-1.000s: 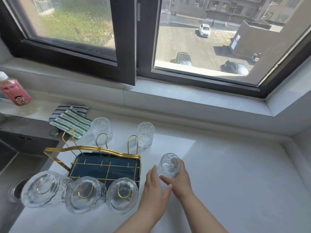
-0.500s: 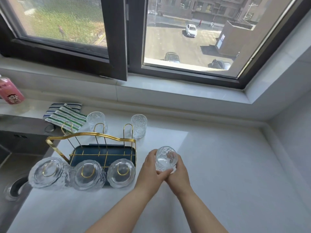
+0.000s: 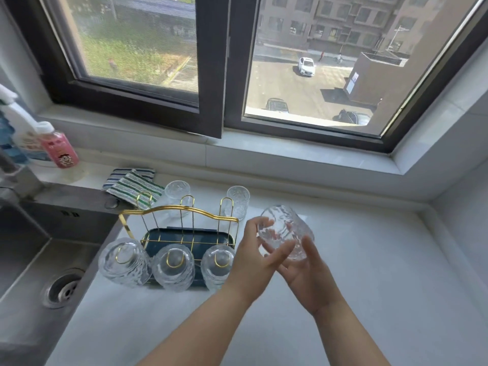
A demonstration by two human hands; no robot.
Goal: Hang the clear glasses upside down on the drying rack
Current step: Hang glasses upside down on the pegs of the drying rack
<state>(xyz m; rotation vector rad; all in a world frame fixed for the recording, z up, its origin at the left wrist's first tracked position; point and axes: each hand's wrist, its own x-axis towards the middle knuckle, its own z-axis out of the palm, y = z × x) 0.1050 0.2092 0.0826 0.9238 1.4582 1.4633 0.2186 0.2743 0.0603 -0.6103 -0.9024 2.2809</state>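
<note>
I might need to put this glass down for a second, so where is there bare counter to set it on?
The widest bare stretch of counter lies right of the hands, out to the side wall and back to the window ledge. More lies in front of the drying rack. It is crowded behind the rack: two upright glasses and a striped cloth.

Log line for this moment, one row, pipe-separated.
stage: turning glass | held: glass tilted, in left hand and right hand | rack: front three hung, back prongs free | counter: two upright glasses behind rack
</note>
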